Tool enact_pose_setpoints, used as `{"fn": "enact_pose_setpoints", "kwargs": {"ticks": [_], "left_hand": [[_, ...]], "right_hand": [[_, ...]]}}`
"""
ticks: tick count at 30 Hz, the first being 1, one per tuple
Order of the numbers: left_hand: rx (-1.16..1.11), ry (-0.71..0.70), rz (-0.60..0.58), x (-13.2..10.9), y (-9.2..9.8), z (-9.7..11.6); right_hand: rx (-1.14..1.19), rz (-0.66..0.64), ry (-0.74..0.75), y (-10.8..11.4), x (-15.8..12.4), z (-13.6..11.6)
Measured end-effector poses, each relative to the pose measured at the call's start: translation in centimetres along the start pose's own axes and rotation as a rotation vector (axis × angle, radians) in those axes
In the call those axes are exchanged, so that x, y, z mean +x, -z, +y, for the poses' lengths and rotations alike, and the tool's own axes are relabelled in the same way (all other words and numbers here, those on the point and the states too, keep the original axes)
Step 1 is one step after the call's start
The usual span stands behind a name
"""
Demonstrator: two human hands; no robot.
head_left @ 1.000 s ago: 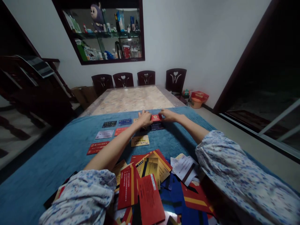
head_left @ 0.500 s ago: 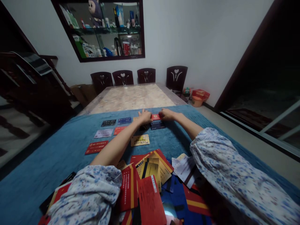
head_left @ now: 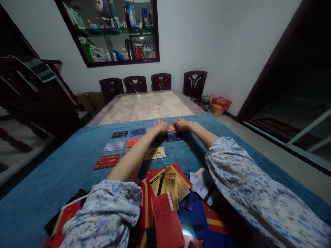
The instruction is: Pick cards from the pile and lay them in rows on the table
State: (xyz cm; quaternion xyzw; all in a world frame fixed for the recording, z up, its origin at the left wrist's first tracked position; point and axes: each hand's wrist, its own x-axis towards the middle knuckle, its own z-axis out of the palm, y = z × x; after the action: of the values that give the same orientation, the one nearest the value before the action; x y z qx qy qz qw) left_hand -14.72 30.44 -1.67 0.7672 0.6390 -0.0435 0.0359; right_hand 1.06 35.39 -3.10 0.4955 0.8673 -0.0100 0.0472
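A small red card lies at the far row on the blue cloth, between my two hands. My right hand has its fingers curled over the card's right end. At the left end rests my left hand, some fingers spread forward, its thumb side close to the card. Just below is a dark blue card. Other cards lie in rows to the left: a black card, a blue card, a pale card and a red card. A yellow card sits nearer me.
A loose heap of red, gold and blue cards overlaps in front of me, partly under my sleeves. Beyond the cloth runs the patterned tabletop. Several dark chairs line the far wall, below a glass-shelved cabinet.
My right hand has shifted very slightly left along the red card, and both sleeves have moved a little. The view has tilted slightly; the cards stay in place.
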Motion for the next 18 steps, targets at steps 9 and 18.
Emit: {"fn": "enact_pose_setpoints", "kwargs": {"ticks": [9, 18], "left_hand": [[0.007, -0.014, 0.058, -0.9, -0.4, 0.1], [0.041, -0.097, 0.200, -4.1, 0.2, 0.0]], "right_hand": [[0.011, 0.014, 0.007, -0.3, -0.6, 0.1], [0.017, 0.068, 0.022, 0.7, -3.1, 0.1]]}}
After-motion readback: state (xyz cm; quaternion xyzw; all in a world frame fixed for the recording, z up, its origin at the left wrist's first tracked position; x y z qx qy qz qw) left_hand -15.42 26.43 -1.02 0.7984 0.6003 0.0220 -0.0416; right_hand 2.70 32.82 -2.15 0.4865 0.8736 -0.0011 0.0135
